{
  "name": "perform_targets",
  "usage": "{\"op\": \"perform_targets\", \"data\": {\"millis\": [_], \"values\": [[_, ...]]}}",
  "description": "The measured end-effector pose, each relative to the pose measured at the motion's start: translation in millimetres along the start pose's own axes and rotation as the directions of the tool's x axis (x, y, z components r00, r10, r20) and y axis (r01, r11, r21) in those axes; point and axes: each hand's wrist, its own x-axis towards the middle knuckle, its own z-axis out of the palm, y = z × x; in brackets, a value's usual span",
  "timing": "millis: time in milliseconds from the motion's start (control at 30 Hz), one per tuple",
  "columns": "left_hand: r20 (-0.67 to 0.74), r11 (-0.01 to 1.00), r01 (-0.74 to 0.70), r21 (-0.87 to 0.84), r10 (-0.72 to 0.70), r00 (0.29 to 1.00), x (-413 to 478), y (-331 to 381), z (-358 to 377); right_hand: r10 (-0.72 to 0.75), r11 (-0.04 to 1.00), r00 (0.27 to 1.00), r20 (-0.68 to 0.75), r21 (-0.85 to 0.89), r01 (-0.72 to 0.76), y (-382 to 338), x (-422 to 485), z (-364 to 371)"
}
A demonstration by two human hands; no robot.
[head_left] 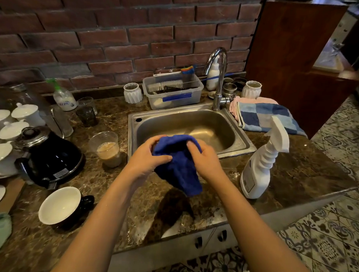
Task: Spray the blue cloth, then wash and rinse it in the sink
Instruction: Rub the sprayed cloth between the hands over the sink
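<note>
Both my hands grip the blue cloth (178,164) above the front rim of the sink (187,126).

My left hand (147,155) is clenched on the cloth's left side, fingers curled into the bunched fabric; my right hand (204,159) is clenched on its right side, thumb on top. The cloth is gathered between them, its upper part over the basin's near edge, its lower corner hanging free over the wet marble tabletop (116,184), not touching it. The basin is steel; whether water runs from the chrome faucet (218,76) I cannot tell. The white spray bottle (261,165) stands upright on the tabletop just right of the sink, apart from my hands. A checked blue towel (264,118) lies folded behind it. A plastic cup of milky drink (107,149) stands left of the sink, beside a dark kettle (51,157).
</note>
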Motion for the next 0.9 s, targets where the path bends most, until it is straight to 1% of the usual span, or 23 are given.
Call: {"op": "perform_targets", "data": {"millis": [33,67,133,167,233,333,400,467,500,533,600,633,667,767,833,900], "values": [[0.008,0.993,-0.019,0.118,0.018,1.0,-1,-2,-2,0.005,1.0,0.999,-0.044,-0.003,-0.005,-3,2,-4],[0.027,0.98,-0.015,0.196,0.009,1.0,-3,-3,-3,0.027,1.0,0.997,-0.068,0.007,-0.027,-6,4,-8],[0.079,0.96,0.022,0.278,-0.045,0.996,-9,-3,-8,0.087,0.996,0.994,-0.067,0.04,-0.085,-13,9,-16],[0.081,0.959,0.037,0.281,-0.062,0.995,-10,-2,-11,0.1,0.995,0.993,-0.06,0.033,-0.098,-15,10,-19],[0.044,0.982,0.07,0.175,-0.079,0.996,-10,-1,-17,0.093,0.995,0.995,-0.048,-0.025,-0.094,-15,13,-23],[-0.031,0.987,0.128,-0.101,-0.132,0.991,-4,-2,-12,0.082,0.994,0.996,-0.029,-0.065,-0.084,-17,14,-23],[-0.105,0.951,0.145,-0.272,-0.179,0.978,1,-2,0,0.07,0.993,0.997,0.024,-0.093,-0.067,-21,8,-15],[-0.132,0.893,0.147,-0.425,-0.222,0.966,3,-2,16,-0.008,0.982,0.995,0.097,-0.187,0.026,-27,-4,4],[-0.137,0.871,0.162,-0.464,-0.251,0.958,2,-2,25,-0.055,0.962,0.992,0.117,-0.262,0.084,-29,-11,18],[-0.127,0.853,0.181,-0.49,-0.275,0.953,-1,0,36,-0.099,0.926,0.99,0.097,-0.354,0.128,-30,-18,29],[-0.157,0.848,0.18,-0.498,-0.293,0.943,-8,6,53,-0.174,0.856,0.984,-0.046,-0.501,0.128,-35,-19,39],[-0.196,0.867,0.167,-0.47,-0.287,0.938,-9,8,58,-0.184,0.852,0.977,-0.107,-0.513,0.104,-36,-14,38],[-0.235,0.884,0.157,-0.44,-0.282,0.93,-10,12,61,-0.16,0.867,0.976,-0.146,-0.494,0.068,-36,-9,35],[-0.256,0.912,0.158,-0.379,-0.267,0.929,-6,14,57,-0.024,0.934,0.981,-0.191,-0.355,-0.046,-35,2,27],[-0.24,0.902,0.177,-0.395,-0.287,0.927,-3,13,53,-0.053,0.916,0.986,-0.157,-0.4,-0.014,-30,-10,34],[-0.213,0.872,0.226,-0.434,-0.343,0.915,-3,15,51,-0.111,0.9,0.983,-0.149,-0.434,0.035,-31,-28,41]]}}
